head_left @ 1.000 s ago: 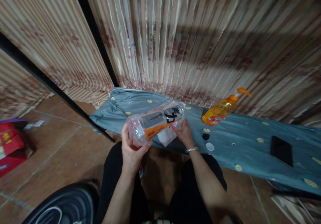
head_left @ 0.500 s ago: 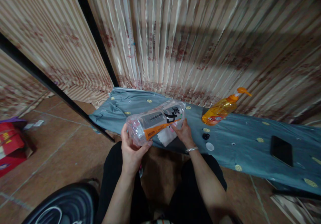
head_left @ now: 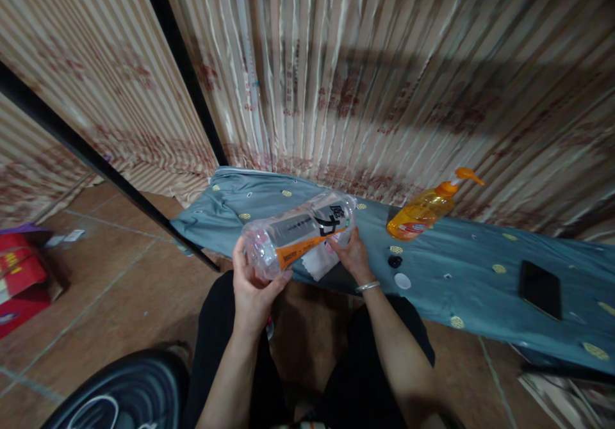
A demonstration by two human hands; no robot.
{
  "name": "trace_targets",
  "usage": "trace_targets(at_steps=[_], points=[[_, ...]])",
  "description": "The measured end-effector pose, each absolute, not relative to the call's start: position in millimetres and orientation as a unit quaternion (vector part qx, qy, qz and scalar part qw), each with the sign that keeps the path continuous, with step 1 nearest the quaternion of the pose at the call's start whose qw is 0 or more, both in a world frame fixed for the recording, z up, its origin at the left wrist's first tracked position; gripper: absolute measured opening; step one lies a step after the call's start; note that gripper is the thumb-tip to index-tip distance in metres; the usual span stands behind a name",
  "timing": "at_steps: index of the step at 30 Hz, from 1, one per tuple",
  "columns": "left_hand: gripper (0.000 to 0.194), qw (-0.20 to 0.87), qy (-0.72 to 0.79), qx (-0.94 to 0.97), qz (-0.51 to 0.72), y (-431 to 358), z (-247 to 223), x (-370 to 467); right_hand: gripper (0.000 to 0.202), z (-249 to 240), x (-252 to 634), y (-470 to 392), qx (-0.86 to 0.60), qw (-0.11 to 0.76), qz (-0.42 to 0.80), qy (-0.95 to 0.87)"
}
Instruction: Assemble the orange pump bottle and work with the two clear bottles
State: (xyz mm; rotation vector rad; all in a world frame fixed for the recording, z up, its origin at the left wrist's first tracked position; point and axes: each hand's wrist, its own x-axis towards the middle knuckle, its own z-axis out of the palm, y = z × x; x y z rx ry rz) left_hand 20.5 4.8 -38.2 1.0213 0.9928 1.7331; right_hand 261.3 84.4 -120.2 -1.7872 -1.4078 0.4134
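A clear plastic bottle (head_left: pixel 302 230) with a grey and orange label lies sideways between my hands, above the bench. Around its left end wrap the fingers of my left hand (head_left: pixel 254 291). My right hand (head_left: pixel 354 256), with a bangle at the wrist, grips the other end; some of its fingers are hidden behind the bottle. Beneath the bottle a white scalloped cloth or tissue (head_left: pixel 318 264) shows in part. Right of my right hand lie a small black cap-like piece (head_left: pixel 394 261) and a white disc (head_left: pixel 402 281).
An orange pump bottle (head_left: pixel 420 214) stands on the cloth-covered bench (head_left: pixel 471 288), and a black phone (head_left: pixel 539 289) lies farther right. Striped curtains hang behind. Black poles (head_left: pixel 115 176) slant at left. A red box (head_left: pixel 24 278) and a round black object (head_left: pixel 125 397) are on the left.
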Motion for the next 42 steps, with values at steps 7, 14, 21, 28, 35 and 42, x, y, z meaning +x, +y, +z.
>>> trace_targets(at_steps=[7,14,21,28,35,42], points=[[0.103,0.436,0.398,0.401,0.701,4.7,-38.2,21.4,0.057,-115.1,260.2,84.7,-0.731,0.386,0.213,-0.52],[0.099,0.433,0.4,0.409,0.696,3.6,-37.2,20.8,0.06,-112.7,259.1,83.8,-0.727,0.395,0.217,-0.517],[0.099,0.428,0.403,0.409,0.698,3.1,-37.1,21.8,0.066,-111.1,258.1,83.1,-0.73,0.393,0.215,-0.517],[0.104,0.433,0.404,0.404,0.697,2.7,-36.4,22.4,0.06,-120.9,261.5,85.3,-0.719,0.406,0.205,-0.526],[0.105,0.432,0.409,0.411,0.691,1.5,-36.5,21.0,0.065,-127.4,264.3,87.3,-0.721,0.404,0.203,-0.525],[0.101,0.428,0.407,0.411,0.695,1.9,-35.6,22.4,0.069,-119.9,261.0,86.4,-0.73,0.384,0.211,-0.524]])
